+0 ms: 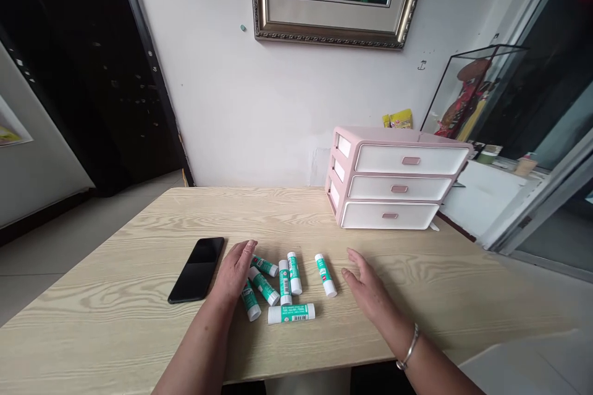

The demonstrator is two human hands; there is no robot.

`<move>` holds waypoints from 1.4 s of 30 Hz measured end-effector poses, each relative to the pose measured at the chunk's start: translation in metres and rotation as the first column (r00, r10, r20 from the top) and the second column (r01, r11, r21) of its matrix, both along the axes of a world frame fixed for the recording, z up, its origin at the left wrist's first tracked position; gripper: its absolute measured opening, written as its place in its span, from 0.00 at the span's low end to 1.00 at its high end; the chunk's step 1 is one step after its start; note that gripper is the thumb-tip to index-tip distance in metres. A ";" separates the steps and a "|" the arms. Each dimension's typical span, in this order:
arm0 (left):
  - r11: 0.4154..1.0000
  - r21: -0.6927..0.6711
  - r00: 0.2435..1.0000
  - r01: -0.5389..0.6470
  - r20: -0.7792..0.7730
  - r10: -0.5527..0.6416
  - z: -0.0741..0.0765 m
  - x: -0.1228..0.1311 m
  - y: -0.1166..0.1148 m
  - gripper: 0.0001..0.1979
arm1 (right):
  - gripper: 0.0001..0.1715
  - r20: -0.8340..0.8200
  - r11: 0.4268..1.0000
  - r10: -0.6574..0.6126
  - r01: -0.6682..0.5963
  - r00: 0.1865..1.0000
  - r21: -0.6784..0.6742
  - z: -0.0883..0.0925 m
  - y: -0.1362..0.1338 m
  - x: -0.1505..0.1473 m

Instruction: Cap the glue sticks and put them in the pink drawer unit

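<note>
Several green and white glue sticks lie on the wooden table. My left hand is at the left edge of the group, partly over a glue stick, its palm turned inward and nothing visibly gripped. Beside it lie a glue stick and another slanted one. Two more lie side by side, and one lies crosswise nearest the front. A separate glue stick rests to the right. Just right of that one, my right hand has its fingers apart, holding nothing.
A black phone lies left of my left hand on the table. At the back right stands a pink drawer unit with a yellow packet behind its top. A framed picture hangs on the wall.
</note>
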State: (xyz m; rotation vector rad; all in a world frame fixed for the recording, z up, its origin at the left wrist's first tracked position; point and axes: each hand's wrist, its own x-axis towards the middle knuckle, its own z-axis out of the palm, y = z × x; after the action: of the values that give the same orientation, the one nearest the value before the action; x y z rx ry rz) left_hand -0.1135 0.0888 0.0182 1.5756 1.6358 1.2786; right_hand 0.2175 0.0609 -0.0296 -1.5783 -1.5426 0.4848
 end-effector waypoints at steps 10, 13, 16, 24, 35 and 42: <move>0.943 0.187 0.961 -0.275 0.040 0.272 0.000 0.020 -0.073 0.24 | 0.26 0.193 0.966 0.114 -0.154 0.975 0.209 0.002 -0.033 -0.037; 0.930 0.191 0.948 -0.315 0.101 0.300 -0.009 0.027 -0.096 0.21 | 0.26 0.304 0.948 0.118 -0.198 0.945 0.249 0.004 -0.036 -0.039; 0.939 0.164 0.950 -0.301 0.132 0.281 -0.020 0.032 -0.113 0.19 | 0.24 0.335 0.946 0.077 -0.176 0.939 0.274 0.005 -0.038 -0.041; 0.943 0.276 0.983 -0.184 0.038 0.180 -0.040 0.038 -0.132 0.12 | 0.17 0.441 0.969 -0.005 -0.105 0.898 0.225 0.005 -0.036 -0.049; 0.931 0.365 0.997 -0.004 -0.070 0.031 -0.064 0.041 -0.140 0.09 | 0.20 -0.060 0.977 0.030 -0.017 0.998 0.213 -0.009 -0.026 -0.030; 0.873 0.461 0.960 0.159 -0.277 -0.029 -0.032 0.074 -0.137 0.16 | 0.20 -0.394 0.968 0.163 -0.070 0.905 0.240 0.015 -0.050 -0.029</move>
State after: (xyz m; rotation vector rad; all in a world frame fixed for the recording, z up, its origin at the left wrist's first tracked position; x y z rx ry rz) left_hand -0.0400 -0.0486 -0.0135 2.1781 1.4280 1.5606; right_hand 0.1887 0.0111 -0.0146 -1.1289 -1.3168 0.6438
